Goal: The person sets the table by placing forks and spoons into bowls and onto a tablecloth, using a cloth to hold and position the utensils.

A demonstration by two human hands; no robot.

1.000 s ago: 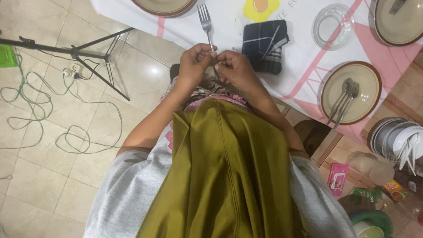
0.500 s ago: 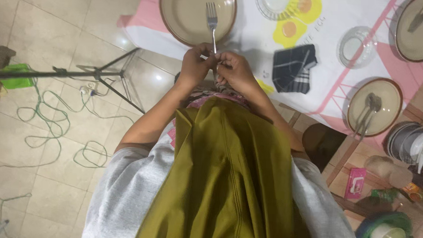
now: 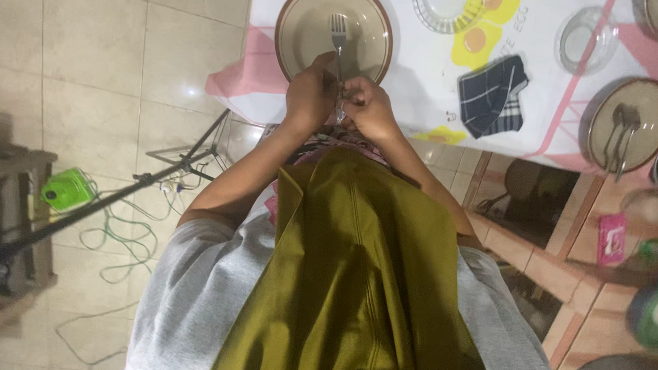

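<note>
Gripping a fork in both hands, left hand, right hand, above plate, folded cloth nearby

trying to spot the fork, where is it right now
In the head view the fork is top centre, its handle pinched by both hands, tines over the tan plate.

Soft, even indoor light fills the scene, moderately bright. A small white glare spot sits on the glossy floor tiles at the left, just beside the tablecloth. The hands throw a faint shadow on the cloth near the beige plate. The far table is fairly sharp; the right edge is smeared by motion blur, where a green tub loses its outline. Colours look slightly warm and grainy.
</note>
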